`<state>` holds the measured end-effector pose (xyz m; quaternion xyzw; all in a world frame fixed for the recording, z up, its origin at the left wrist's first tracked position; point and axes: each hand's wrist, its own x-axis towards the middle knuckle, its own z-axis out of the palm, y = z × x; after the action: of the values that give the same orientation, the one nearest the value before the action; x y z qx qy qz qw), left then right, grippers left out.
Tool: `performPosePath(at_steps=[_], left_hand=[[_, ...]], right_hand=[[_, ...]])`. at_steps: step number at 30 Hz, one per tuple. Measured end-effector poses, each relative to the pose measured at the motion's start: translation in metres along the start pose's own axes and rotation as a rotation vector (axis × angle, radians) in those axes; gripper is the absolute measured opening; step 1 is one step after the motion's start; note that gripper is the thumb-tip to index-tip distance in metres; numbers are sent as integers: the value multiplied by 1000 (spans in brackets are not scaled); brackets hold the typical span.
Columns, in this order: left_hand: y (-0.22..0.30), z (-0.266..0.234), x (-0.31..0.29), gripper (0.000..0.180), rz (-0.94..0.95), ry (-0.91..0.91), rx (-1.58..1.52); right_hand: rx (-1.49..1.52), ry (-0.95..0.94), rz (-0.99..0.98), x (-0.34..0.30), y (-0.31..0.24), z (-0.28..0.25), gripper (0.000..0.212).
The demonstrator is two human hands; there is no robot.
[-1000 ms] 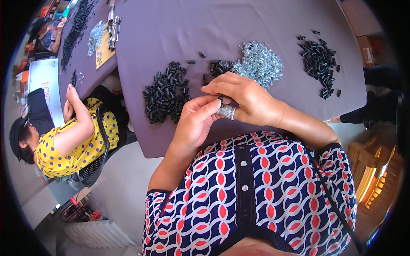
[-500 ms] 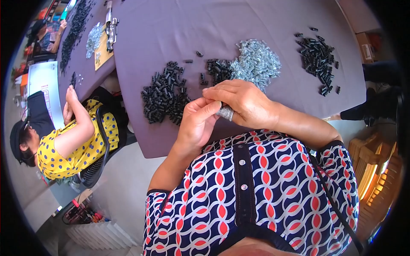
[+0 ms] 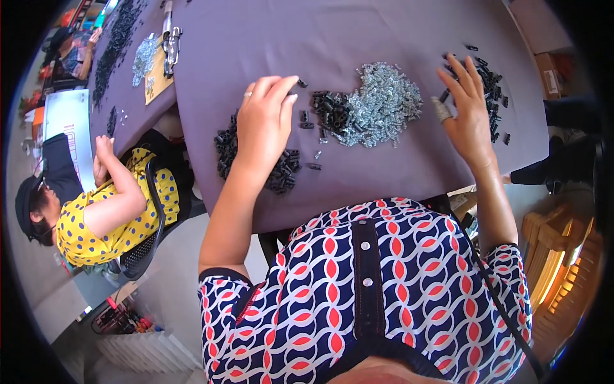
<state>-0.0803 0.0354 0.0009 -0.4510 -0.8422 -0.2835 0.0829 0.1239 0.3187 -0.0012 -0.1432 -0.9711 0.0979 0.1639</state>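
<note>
My left hand (image 3: pixel 263 121) is above the left pile of small black cylindrical parts (image 3: pixel 284 171) and hides much of it. Its thumb and index finger are apart, near a single black part on the cloth. My right hand (image 3: pixel 465 112), fingers spread, reaches over the right pile of black parts (image 3: pixel 494 93). Grey wrapping covers its thumb. A short black part (image 3: pixel 444 96) shows at that thumb's tip; whether it is touched or dropping I cannot tell. Between my hands lie small silvery metal springs (image 3: pixel 387 105), with a cluster of black parts (image 3: pixel 331 110) against their left side.
A purple-grey cloth (image 3: pixel 256 38) covers the table. Several loose black parts (image 3: pixel 307 121) lie near the middle. At left, a person in a yellow dotted top (image 3: pixel 121 211) sits by another table holding black parts, silvery pieces and a metal tool (image 3: pixel 171 48). Wooden furniture (image 3: pixel 563 256) stands at right.
My hands were together in front of the springs and have moved apart. The left went to the left pile, the right to the right pile. A black part now shows by my right thumb.
</note>
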Motion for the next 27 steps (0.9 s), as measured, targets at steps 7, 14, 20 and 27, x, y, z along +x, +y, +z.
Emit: performPosePath(at_steps=[7,14,20,27], left_hand=[[-25,28,22,15,146,-118,101],[-18,18,20,12,-5,-60,34],[4,-14,-9,13,-527,-60,-742],[12,-35,-71,18,-682,30,-935]], right_hand=[[-106,-11,193,-22,39,0,61],[229,26,-289,-8,-40,-2,45],[513,-122,-715,10,-111,39,26],[463,-252,-764,24,-131,59,27]])
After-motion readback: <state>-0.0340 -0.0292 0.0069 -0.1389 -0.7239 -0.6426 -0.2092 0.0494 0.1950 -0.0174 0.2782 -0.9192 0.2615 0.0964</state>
